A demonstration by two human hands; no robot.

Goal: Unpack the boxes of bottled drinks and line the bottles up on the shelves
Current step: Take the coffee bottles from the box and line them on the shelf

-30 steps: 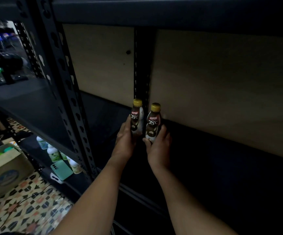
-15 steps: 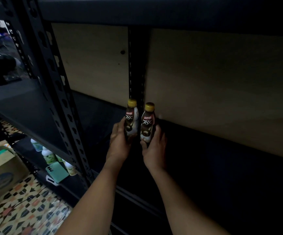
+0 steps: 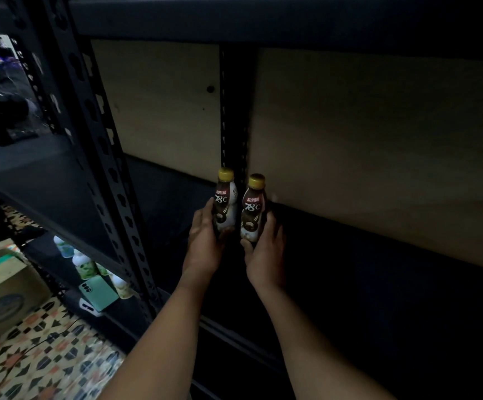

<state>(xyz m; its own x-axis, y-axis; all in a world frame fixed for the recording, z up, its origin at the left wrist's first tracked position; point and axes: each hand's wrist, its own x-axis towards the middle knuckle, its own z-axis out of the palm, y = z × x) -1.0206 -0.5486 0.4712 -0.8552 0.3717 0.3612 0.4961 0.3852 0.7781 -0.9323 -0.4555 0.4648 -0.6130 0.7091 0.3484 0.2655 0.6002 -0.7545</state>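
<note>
Placing step: left hand [image 3: 204, 246] grips the left bottle [image 3: 225, 202], right hand [image 3: 263, 252] grips the right bottle [image 3: 254, 209], fingers curled round each. Both bottles upright, just beside each other, at the far back of the dark shelf [image 3: 364, 298] against the rear post [image 3: 233, 111]; whether they rest on it, can't tell. Next, likely: set down, let go, fetch more. Shelf to the right looks free. Left: upright [image 3: 98, 157], lower bottles [image 3: 84, 265], phone [image 3: 98, 293], box [image 3: 3, 295] on the floor.

Open dark shelf [image 3: 379, 284] right of the bottles [image 3: 251, 209]; upright post [image 3: 233, 116] behind
</note>
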